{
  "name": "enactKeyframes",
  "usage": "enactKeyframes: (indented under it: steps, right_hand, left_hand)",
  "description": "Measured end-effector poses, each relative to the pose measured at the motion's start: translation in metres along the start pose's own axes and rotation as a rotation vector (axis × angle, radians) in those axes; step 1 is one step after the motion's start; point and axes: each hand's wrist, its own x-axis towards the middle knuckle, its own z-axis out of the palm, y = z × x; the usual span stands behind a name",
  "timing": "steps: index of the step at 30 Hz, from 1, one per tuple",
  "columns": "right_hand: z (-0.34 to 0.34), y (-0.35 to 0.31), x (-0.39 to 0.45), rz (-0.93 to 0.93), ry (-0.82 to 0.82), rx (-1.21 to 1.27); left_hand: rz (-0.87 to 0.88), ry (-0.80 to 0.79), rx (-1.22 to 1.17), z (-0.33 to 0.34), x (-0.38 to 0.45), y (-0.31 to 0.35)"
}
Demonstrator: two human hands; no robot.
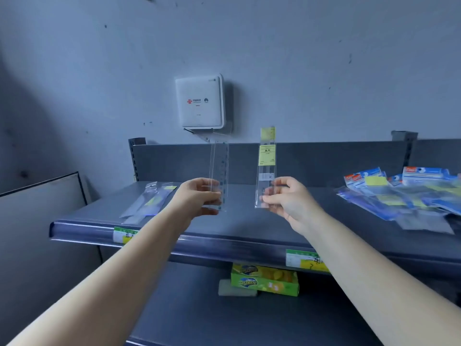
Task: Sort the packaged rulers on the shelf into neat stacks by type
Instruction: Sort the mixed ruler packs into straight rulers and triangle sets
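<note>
Left hand (199, 196) pinches a clear ruler (220, 171) upright; right hand (287, 196) pinches a yellow-labelled ruler (267, 166), both above the shelf (249, 221). Compare labels, then lay each flat, edges squared, on its matching pile (149, 201).

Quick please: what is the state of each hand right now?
Left hand: grips a clear ruler pack, upright.
Right hand: pinches a yellow-label ruler pack, upright.

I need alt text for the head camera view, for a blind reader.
Each hand holds a packaged ruler upright above a grey shelf: left hand a clear ruler, right hand a yellow-labelled ruler.
</note>
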Motion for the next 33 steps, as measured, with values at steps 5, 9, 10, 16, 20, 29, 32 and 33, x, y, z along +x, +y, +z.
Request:
enactKeyframes:
  steps: [5, 9, 10, 16, 20, 29, 32, 33]
  right_hand:
    - [0.09, 0.019, 0.023, 0.003, -0.027, 0.015]
    - [0.157, 0.031, 0.041, 0.007, -0.037, 0.032]
    - [0.172, 0.034, 0.046, 0.009, -0.04, 0.034]
    - [0.238, 0.045, 0.066, 0.008, -0.045, -0.019]
    - [0.264, 0.043, 0.081, -0.043, -0.032, -0.08]
    - [0.245, 0.044, 0.099, -0.258, 0.125, -0.888]
    - [0.223, 0.042, 0.094, -0.336, 0.132, -1.178]
    - [0.215, 0.041, 0.091, -0.348, 0.133, -1.265]
  left_hand:
    - [0.014, 0.001, 0.049, -0.088, 0.021, -0.006]
    - [0.013, 0.009, 0.07, -0.152, 0.04, -0.012]
    - [0.011, 0.01, 0.077, -0.167, 0.045, -0.013]
    - [-0.01, 0.018, 0.08, -0.229, 0.074, -0.023]
    - [0.002, 0.128, 0.29, -0.246, 0.095, -0.039]
    - [0.197, 0.137, 0.713, -0.24, 0.111, -0.043]
    - [0.245, 0.084, 0.873, -0.219, 0.111, -0.039]
    - [0.266, 0.069, 0.932, -0.209, 0.11, -0.036]
